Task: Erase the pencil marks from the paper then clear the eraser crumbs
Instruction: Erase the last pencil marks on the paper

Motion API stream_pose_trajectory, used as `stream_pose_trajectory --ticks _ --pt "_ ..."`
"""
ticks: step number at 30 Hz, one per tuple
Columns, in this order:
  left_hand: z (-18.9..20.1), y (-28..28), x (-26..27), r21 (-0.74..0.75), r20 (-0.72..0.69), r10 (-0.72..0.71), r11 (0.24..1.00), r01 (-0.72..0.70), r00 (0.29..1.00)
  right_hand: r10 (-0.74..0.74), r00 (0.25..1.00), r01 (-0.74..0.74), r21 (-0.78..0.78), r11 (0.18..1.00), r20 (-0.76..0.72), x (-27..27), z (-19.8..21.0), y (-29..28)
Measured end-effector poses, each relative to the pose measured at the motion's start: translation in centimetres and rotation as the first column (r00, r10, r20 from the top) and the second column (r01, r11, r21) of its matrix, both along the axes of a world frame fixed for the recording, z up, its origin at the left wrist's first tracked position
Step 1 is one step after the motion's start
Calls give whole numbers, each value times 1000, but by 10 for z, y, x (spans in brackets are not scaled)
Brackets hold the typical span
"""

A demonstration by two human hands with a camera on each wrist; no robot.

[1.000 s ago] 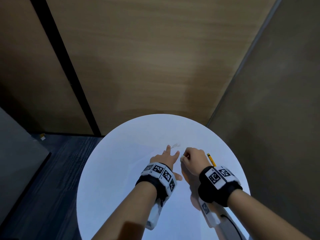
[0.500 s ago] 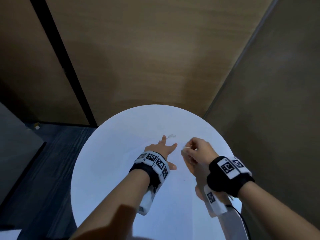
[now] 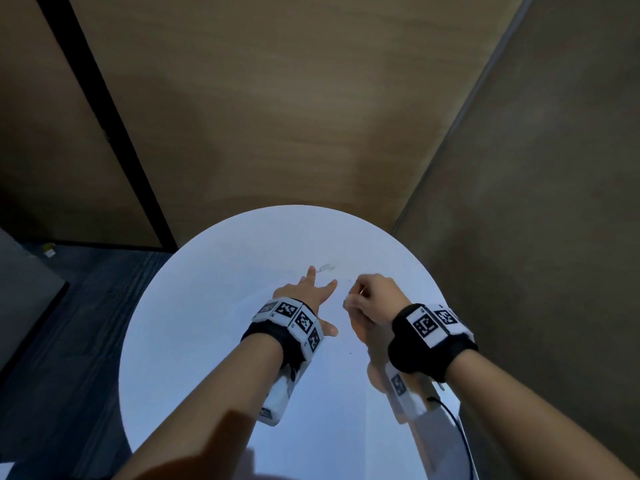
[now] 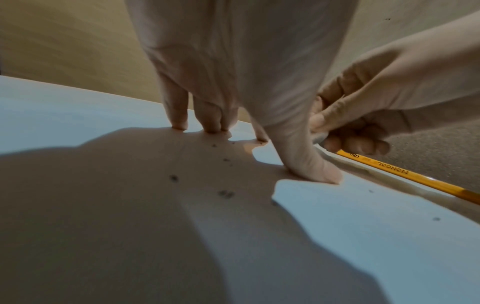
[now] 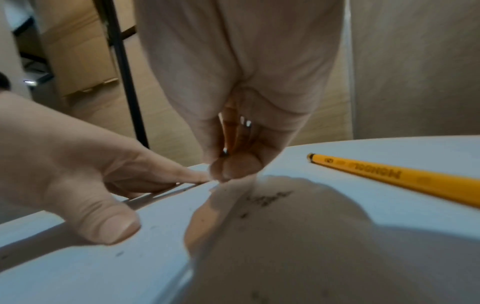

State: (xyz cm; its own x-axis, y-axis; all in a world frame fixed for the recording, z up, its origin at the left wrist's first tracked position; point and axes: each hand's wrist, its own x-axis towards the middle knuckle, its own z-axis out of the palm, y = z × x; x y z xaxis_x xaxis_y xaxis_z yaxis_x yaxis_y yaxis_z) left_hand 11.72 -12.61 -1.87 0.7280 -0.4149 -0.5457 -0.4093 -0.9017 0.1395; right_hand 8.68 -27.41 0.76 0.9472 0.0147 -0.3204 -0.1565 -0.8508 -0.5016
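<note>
A white sheet of paper (image 5: 337,216) lies on the round white table (image 3: 214,306). My left hand (image 3: 304,292) presses flat on the paper with its fingers spread (image 4: 179,115). Faint pencil marks (image 3: 327,267) show just beyond its fingertips, and a dark smudge (image 5: 270,198) lies near my right hand. My right hand (image 3: 372,299) is curled just right of the left hand and pinches a small white eraser (image 4: 320,134), which is mostly hidden by the fingers. Dark eraser crumbs (image 4: 226,194) are scattered on the sheet.
A yellow pencil (image 5: 402,179) lies on the table to the right of my right hand, also seen in the left wrist view (image 4: 415,179). Wooden wall panels (image 3: 277,116) rise behind the table. Dark floor (image 3: 69,341) lies to the left.
My right hand has drawn back a little from the marks and sits slightly apart from the left hand. In the head view the pencil is now hidden behind my right wrist. The left hand stays flat.
</note>
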Motion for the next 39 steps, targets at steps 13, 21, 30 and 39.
stream_pose_trajectory --ticks 13,21,30,39 --pt "1 -1 0 5 -24 1 1000 0 1000 11 999 -11 19 1000 34 -10 -9 1" --pt "0 8 2 -105 -57 53 993 -59 997 114 989 -116 -15 993 -96 -18 -2 -10" --pt "-1 24 -2 -68 -41 25 997 -28 999 -108 993 104 112 988 36 2 -2 13" --pt "4 19 6 -4 -118 -13 1000 12 993 -94 994 99 -90 991 57 17 -20 41"
